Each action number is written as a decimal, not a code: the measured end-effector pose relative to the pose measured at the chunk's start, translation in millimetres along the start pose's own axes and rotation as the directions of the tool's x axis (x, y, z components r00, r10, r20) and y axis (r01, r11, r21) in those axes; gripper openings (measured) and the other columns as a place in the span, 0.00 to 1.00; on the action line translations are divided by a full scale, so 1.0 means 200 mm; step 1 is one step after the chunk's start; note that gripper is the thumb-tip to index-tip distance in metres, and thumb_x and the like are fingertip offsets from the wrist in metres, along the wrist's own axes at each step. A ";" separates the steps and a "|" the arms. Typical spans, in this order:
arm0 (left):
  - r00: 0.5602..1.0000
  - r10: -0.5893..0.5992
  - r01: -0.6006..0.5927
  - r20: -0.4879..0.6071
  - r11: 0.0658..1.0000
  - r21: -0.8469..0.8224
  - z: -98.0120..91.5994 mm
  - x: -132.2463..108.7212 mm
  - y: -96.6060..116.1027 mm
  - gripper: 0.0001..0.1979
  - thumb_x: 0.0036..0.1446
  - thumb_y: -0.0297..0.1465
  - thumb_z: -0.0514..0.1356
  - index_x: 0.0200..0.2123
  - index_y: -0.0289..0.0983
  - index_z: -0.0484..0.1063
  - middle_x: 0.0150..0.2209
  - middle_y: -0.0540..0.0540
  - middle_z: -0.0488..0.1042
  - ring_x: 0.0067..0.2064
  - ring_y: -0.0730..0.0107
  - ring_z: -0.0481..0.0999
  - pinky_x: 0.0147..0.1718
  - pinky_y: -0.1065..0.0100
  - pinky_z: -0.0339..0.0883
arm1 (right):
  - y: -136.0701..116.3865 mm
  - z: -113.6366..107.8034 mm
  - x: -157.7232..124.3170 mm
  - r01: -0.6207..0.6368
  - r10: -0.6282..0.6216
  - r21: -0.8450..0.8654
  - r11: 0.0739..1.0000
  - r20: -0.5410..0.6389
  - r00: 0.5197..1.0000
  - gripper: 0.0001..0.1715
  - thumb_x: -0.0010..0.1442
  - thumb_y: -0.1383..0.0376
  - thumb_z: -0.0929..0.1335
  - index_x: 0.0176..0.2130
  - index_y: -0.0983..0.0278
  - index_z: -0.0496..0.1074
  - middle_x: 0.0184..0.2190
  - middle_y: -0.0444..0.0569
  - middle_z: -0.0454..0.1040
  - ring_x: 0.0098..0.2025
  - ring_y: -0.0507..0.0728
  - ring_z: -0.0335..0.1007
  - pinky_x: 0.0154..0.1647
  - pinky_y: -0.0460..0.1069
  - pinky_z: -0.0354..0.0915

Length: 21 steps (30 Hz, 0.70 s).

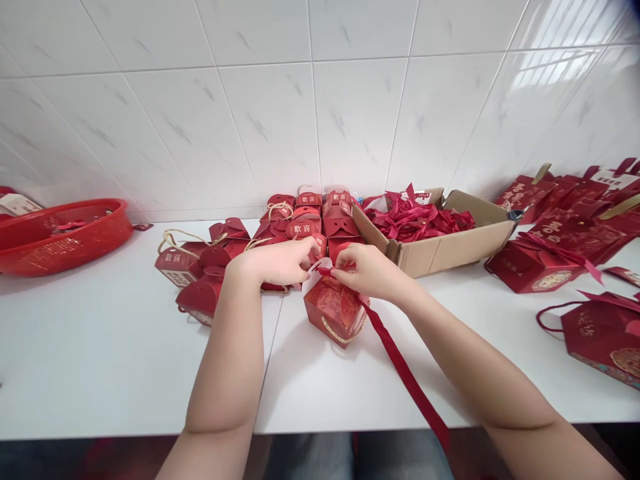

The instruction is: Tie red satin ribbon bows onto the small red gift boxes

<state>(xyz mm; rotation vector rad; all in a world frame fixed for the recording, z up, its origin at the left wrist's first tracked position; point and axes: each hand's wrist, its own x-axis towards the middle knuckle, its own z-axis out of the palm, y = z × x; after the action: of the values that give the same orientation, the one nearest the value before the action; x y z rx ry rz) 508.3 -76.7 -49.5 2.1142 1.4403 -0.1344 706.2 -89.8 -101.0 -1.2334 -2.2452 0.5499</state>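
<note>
A small red gift box (334,308) with a tan rope handle stands on the white table (100,347) in front of me. My left hand (280,261) and my right hand (364,270) meet over its top, both pinched on a dark red ribbon (400,363). The ribbon's loose end trails down to the right, past the table's front edge. The fingertips partly hide the box's top flaps.
Several finished red boxes (300,223) are piled against the tiled wall. A cardboard carton (445,247) full of red ribbons sits to the right. Flat red boxes (560,240) lie at the far right. A red plastic basket (60,233) rests at the far left.
</note>
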 end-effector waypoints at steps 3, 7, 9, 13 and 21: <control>1.000 -0.016 0.016 -0.001 1.000 -0.006 0.00 0.00 0.00 0.22 0.43 0.29 0.55 0.45 0.42 0.61 0.33 0.48 0.75 0.28 0.66 0.73 0.19 0.72 0.60 | 0.00 -0.01 0.00 0.004 -0.004 0.010 1.000 -0.007 1.000 0.11 0.57 0.63 0.65 0.25 0.64 0.68 0.29 0.47 0.74 0.32 0.52 0.68 0.32 0.46 0.58; 1.000 -0.023 0.023 0.002 1.000 -0.009 0.01 0.00 0.00 0.22 0.43 0.29 0.55 0.46 0.42 0.61 0.32 0.49 0.74 0.27 0.67 0.73 0.19 0.71 0.60 | 0.00 -0.02 -0.01 0.016 -0.016 0.014 1.000 -0.015 1.000 0.12 0.57 0.61 0.65 0.25 0.64 0.68 0.29 0.47 0.74 0.32 0.52 0.68 0.33 0.47 0.59; 1.000 -0.022 0.022 -0.004 1.000 -0.003 0.01 0.00 0.01 0.21 0.44 0.30 0.55 0.45 0.42 0.61 0.32 0.49 0.74 0.27 0.67 0.73 0.20 0.71 0.61 | 0.00 -0.02 -0.01 0.022 -0.022 0.019 1.000 -0.009 1.000 0.12 0.57 0.61 0.65 0.25 0.64 0.68 0.29 0.47 0.74 0.32 0.52 0.68 0.33 0.47 0.59; 0.999 -0.024 0.024 -0.031 1.000 -0.002 0.01 -0.01 0.03 0.17 0.44 0.29 0.56 0.41 0.41 0.63 0.31 0.49 0.74 0.26 0.67 0.72 0.21 0.71 0.61 | -0.02 -0.02 -0.02 0.029 -0.030 0.029 0.999 0.013 0.999 0.11 0.57 0.62 0.65 0.26 0.64 0.68 0.30 0.47 0.74 0.31 0.52 0.68 0.32 0.47 0.59; 0.999 -0.041 0.041 -0.033 0.999 0.000 0.01 -0.01 0.02 0.19 0.41 0.26 0.54 0.41 0.41 0.63 0.34 0.47 0.73 0.26 0.67 0.72 0.18 0.71 0.59 | -0.03 -0.03 -0.03 0.006 -0.006 0.006 1.000 0.029 1.000 0.12 0.58 0.60 0.65 0.26 0.64 0.68 0.29 0.47 0.73 0.31 0.52 0.67 0.31 0.46 0.58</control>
<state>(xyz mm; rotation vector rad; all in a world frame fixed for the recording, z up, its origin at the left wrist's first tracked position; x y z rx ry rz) 511.3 -80.6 -49.2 2.0976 1.5031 -0.1164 708.5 -98.0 -93.7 -1.2232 -2.2687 0.5748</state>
